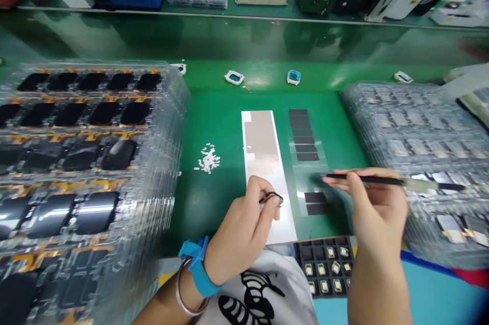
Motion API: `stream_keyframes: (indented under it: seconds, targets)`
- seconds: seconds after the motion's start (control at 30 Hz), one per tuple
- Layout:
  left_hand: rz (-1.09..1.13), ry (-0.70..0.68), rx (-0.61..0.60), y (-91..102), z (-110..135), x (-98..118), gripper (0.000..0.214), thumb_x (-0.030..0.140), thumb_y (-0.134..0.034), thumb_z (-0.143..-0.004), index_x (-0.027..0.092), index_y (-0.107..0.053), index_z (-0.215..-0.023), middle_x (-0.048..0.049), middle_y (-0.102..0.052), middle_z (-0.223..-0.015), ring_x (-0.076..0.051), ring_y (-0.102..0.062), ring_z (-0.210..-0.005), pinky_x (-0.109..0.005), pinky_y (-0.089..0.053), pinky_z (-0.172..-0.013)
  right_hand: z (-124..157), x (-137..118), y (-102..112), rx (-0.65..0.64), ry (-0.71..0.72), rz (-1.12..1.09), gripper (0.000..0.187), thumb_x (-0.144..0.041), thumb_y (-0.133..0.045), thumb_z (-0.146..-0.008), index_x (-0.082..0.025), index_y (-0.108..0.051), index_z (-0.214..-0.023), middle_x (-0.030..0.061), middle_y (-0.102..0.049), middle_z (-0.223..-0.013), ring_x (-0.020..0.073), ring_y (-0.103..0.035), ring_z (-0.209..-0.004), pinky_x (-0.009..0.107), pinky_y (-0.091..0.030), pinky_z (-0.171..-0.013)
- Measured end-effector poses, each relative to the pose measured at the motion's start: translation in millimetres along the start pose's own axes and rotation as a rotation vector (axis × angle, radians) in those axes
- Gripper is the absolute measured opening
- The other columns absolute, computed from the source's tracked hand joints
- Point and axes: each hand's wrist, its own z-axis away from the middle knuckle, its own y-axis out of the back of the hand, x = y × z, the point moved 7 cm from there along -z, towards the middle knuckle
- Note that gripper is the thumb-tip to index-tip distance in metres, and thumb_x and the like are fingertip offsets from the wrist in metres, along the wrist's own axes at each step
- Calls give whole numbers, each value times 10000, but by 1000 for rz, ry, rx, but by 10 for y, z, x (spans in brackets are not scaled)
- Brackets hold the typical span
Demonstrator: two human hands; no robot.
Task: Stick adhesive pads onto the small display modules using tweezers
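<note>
My left hand (pixel 248 228) is closed in a pinch over the lower part of a long white sheet (pixel 280 220). Between its fingertips is a small dark, shiny curved part (pixel 272 195), partly hidden by the fingers. My right hand (pixel 370 202) grips a slim black pointed tool (pixel 376 179), held nearly level with its tip toward the left. Below that tip lies a clear film strip (pixel 311 174) bearing black rectangles at its far and near ends. Beige backing covers the far part of the white sheet.
Stacked clear trays (pixel 168 162) of dark screens stand at left; more stacked trays (pixel 367 121) stand at right. White scraps (pixel 209 160) lie in a pile on the green mat. Small watch-like frames (pixel 234 78) line the back. A black compartment tray (pixel 324 284) sits below the table edge.
</note>
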Motion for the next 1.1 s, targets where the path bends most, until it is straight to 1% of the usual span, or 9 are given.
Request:
stream_keyframes:
  seconds: [0.07, 0.17, 0.3, 0.37, 0.43, 0.53, 0.67, 0.87, 1.1]
  targets:
    - [-109, -55, -61, -95, -10, 77, 93, 221, -306, -1073, 234, -391, -1040, -12, -609, -884, -156, -583, -740, -307, -434, -688, -2, 84, 39, -86, -57, 28, 266, -363, -771, -868, -181, -580, -901, 40, -760, -804, 189, -783, -670, 248, -665, -650]
    - [-230, -57, -156, -264, -23, 131, 160, 217, -262, -1069, 213, -417, -1109, -56, -615, -946, -188, -589, -738, -343, -437, -679, 49, 124, 40, -167, -104, -20, 267, -367, -772, -867, -186, -580, -911, 32, -753, -833, 185, -787, -690, 261, -673, -682]
    - [-298, -41, -245, -475, -61, 143, 223, 190, -255, -1054, 192, -429, -1193, -63, -624, -905, -218, -602, -727, -361, -447, -666, 84, 60, 139, -140, -51, -60, 194, -304, -743, -897, -201, -583, -934, 20, -746, -877, 160, -779, -687, 259, -674, -684]
    - [-296, -38, -252, -546, -98, 132, 220, 204, -273, -1061, 194, -441, -1202, -68, -639, -933, -217, -611, -724, -354, -446, -653, 91, 39, 204, -139, -13, -41, 161, -263, -736, -903, -205, -589, -930, 15, -740, -875, 144, -773, -685, 236, -668, -686]
    - [-292, -38, -248, -595, -139, 105, 208, 231, -298, -1071, 198, -464, -1192, -75, -652, -979, -219, -627, -759, -351, -455, -664, 106, 56, 232, -179, -1, -34, 134, -240, -733, -902, -203, -605, -918, 13, -723, -874, 144, -775, -721, 239, -670, -708]
    - [-294, -36, -225, -622, -188, 50, 194, 260, -319, -1080, 204, -490, -1152, -58, -653, -949, -215, -632, -761, -341, -460, -660, 139, 114, 235, -233, -1, -41, 92, -224, -719, -910, -205, -630, -921, 15, -695, -886, 151, -776, -784, 247, -675, -715]
    - [-286, -31, -195, -612, -207, 3, 189, 249, -322, -1074, 204, -487, -1156, -42, -646, -909, -198, -630, -715, -329, -467, -641, 169, 174, 229, -248, -11, -30, 48, -203, -691, -930, -210, -643, -924, 15, -680, -906, 138, -769, -772, 249, -676, -714]
    - [-288, 3, -224, -629, -189, -24, 214, 234, -330, -1055, 209, -479, -1206, -101, -697, -1063, -223, -688, -820, -360, -526, -708, 168, 160, 263, -210, -6, -41, 64, -210, -709, -917, -203, -646, -925, 13, -676, -900, 140, -767, -740, 258, -676, -706]
    - [-285, 6, -220, -620, -198, 4, 218, 227, -330, -1051, 206, -481, -1207, -99, -705, -1042, -220, -683, -796, -360, -524, -696, 159, 163, 259, -191, -5, -2, 107, -248, -743, -894, -189, -654, -903, 25, -695, -883, 157, -768, -718, 269, -673, -679]
